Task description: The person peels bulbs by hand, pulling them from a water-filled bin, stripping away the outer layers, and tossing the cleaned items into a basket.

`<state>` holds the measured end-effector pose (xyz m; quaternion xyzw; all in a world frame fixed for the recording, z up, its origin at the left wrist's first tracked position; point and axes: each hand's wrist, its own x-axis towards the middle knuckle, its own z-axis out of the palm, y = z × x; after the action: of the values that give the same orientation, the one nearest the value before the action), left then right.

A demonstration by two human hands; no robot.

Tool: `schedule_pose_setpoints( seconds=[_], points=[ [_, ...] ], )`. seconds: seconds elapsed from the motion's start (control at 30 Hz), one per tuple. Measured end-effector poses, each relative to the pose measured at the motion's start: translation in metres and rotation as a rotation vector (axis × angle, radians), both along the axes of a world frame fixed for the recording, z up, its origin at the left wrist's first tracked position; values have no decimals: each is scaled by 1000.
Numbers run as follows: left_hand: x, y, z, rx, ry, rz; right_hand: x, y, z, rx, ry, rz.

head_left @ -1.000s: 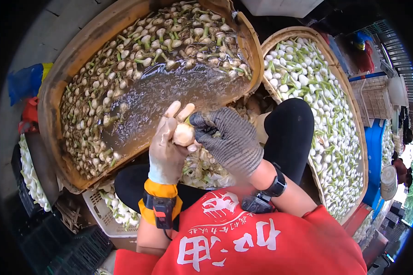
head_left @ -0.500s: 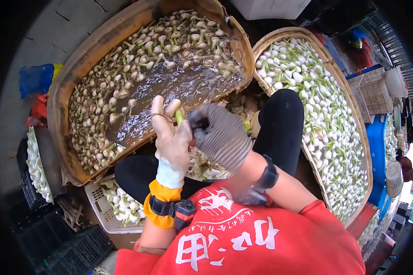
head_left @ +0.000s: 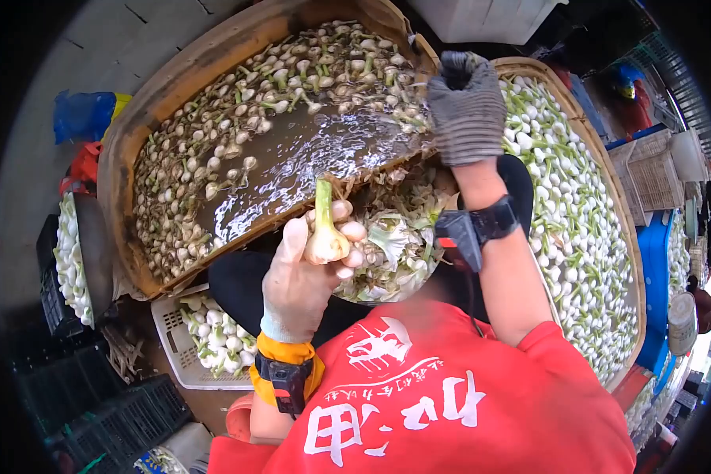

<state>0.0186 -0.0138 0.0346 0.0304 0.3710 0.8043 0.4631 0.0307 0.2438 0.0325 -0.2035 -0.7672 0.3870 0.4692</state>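
A white garlic bulb (head_left: 327, 241) with a green stem pointing up sits in the fingers of my left hand (head_left: 302, 284), which wears a pale, wet glove. My right hand (head_left: 468, 110), in a grey striped glove, is raised between the two big tubs, its fingers curled; whatever it may hold is hidden. Below and between the hands is a heap of peelings (head_left: 395, 245). Beyond them, bulbs with stems float in muddy water inside the large brown tub (head_left: 122, 170).
On the right stands a long tub (head_left: 600, 146) full of cleaned white bulbs. A white basket (head_left: 174, 344) of bulbs is at the lower left, near dark crates (head_left: 142, 419). A white container (head_left: 490, 20) stands at the top, a blue tub (head_left: 654, 276) at the far right.
My right hand has moved up and right, away from my left hand. The bulb in my left hand now shows whole with its stem upright, and the peelings are more exposed.
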Motion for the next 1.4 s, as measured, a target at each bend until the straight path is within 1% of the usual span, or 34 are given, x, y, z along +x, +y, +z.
schedule_pose_setpoints(
  seconds=[0.03,0.07,0.1,0.13,0.17,0.2,0.23,0.27,0.3,0.33,0.37,0.4,0.5,0.53,0.57,0.63,0.7,0.73,0.77,0.83,0.87,0.9,0.97,1.0,1.03,1.1,1.17,1.2,1.23,1.3,1.33,1.4],
  points=[
    [1,-2,-1,3,8,13,-1,2,-1,-72,-69,-24],
    [2,-4,-6,5,55,17,12,-18,6,-166,-114,111],
    [4,-5,-9,6,95,16,27,-37,4,-235,-121,335],
    [3,-4,-10,57,33,22,41,-50,1,67,-193,482],
    [4,-1,-9,59,24,23,55,-70,7,-119,-179,647],
    [7,3,-7,-13,114,81,60,-75,5,123,-223,713],
    [11,5,-3,-87,206,138,71,-89,12,62,-274,659],
    [14,7,0,-88,202,132,75,-96,7,159,-260,619],
    [16,10,4,-24,67,138,76,-101,2,260,-243,576],
    [18,12,8,40,-68,142,79,-105,0,262,-244,569],
    [20,13,9,104,-203,146,80,-109,-2,254,-288,501],
    [20,11,5,107,-144,118,81,-112,-3,246,-333,435],
    [25,12,2,96,-100,145,78,-114,-9,333,-301,417],
    [29,14,3,-11,-74,205,76,-116,-10,333,-301,418],
    [30,12,3,-12,-75,206,74,-117,-11,328,-329,412],
    [30,6,-2,-170,210,152,72,-119,-9,322,-357,405],
    [27,-2,-6,-327,496,96,69,-119,5,-161,-349,517],
    [25,-6,-7,-405,638,66,65,-113,11,-314,-458,559],
    [21,-8,-6,-408,639,66,59,-104,13,-315,-458,561],
    [13,-9,0,21,-12,-107,44,-78,13,-17,-284,349],
    [15,-10,8,-6,74,-152,33,-57,12,85,-180,153],
    [16,-11,7,-4,74,-152,26,-37,11,187,-72,-41],
    [17,-11,5,78,-51,-137,24,-13,10,116,-151,-145],
    [23,-9,7,-3,24,-71,30,-18,8,12,-152,-10],
    [25,-6,9,-3,22,-67,38,-27,6,-253,-261,225],
    [30,1,13,-340,340,-21,56,-54,3,-248,-421,475],
    [30,8,19,-381,310,-13,68,-69,-12,-334,-332,628],
    [31,8,21,-389,314,-39,69,-67,-34,343,-233,532],
    [30,8,21,-397,322,-67,71,-71,-29,338,-234,529],
    [29,8,21,-364,334,-75,73,-80,-11,-106,-325,643],
    [29,9,21,-362,374,-97,70,-79,-11,104,-374,584],
    [25,8,20,-360,413,-116,70,-82,-4,85,-429,570]
  ],
)
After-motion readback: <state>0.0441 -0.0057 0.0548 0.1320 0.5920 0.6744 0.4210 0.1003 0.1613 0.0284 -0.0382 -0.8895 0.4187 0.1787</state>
